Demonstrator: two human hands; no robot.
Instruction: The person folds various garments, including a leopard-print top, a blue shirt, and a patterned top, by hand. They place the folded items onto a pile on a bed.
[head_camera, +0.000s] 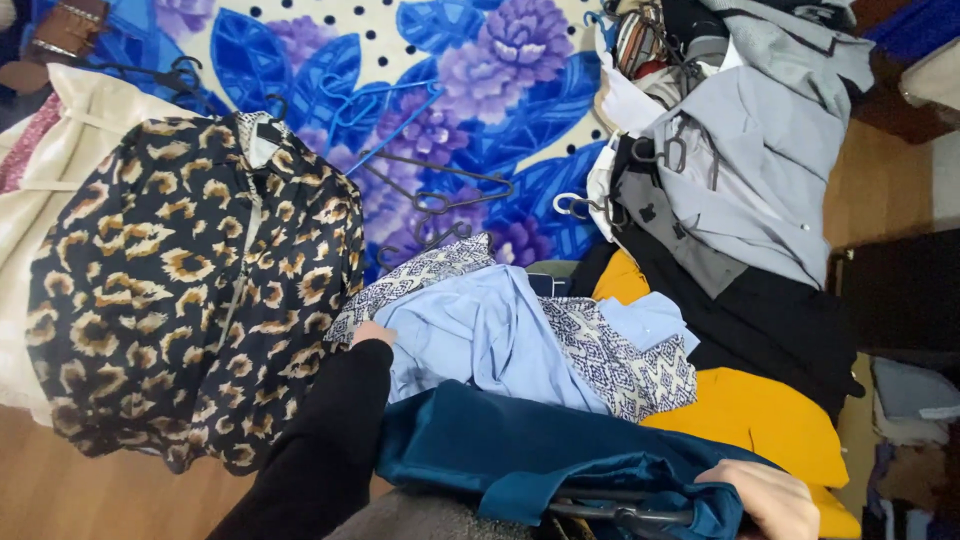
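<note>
My left hand (371, 332), in a black sleeve, reaches to the edge of a light blue shirt (487, 338) with patterned white-and-navy trim; only the knuckles show and the fingers are hidden in the cloth. My right hand (770, 497) at the bottom right grips a dark hanger (620, 514) carrying a teal blue garment (510, 447). A leopard-print shirt (180, 290) lies flat to the left of my left arm.
A blue floral bedspread (470, 80) lies underneath. Loose hangers (430, 190) sit in the middle. A heap of grey and black clothes on hangers (740, 170) fills the right, a yellow garment (770, 410) below it. A cream garment (60, 150) lies far left.
</note>
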